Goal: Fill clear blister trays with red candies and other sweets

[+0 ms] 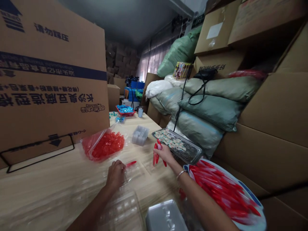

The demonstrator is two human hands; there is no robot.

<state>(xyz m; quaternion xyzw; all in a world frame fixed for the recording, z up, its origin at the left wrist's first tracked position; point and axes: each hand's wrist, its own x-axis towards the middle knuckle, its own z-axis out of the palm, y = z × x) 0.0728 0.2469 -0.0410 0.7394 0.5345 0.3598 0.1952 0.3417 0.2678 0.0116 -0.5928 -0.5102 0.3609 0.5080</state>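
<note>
My left hand (115,175) rests over the wooden table (48,183) and is shut on a thin red plastic piece (131,164) that sticks out to the right. My right hand (163,154) grips several long red plastic pieces (155,154) that hang downward from the fingers. Below it, to the right, a large round white-and-blue basin (250,202) is heaped with similar red pieces (223,192). Clear plastic blister trays (122,208) lie under and in front of my left hand. A clear bag of small red parts (106,145) sits on the table beyond it.
A metal tray of small patterned pieces (176,146) lies beyond my right hand. A small clear box (140,135), a grey lidded box (166,216) and a red tray of blue items (125,110) stand on the table. Cardboard cartons and stuffed sacks wall both sides.
</note>
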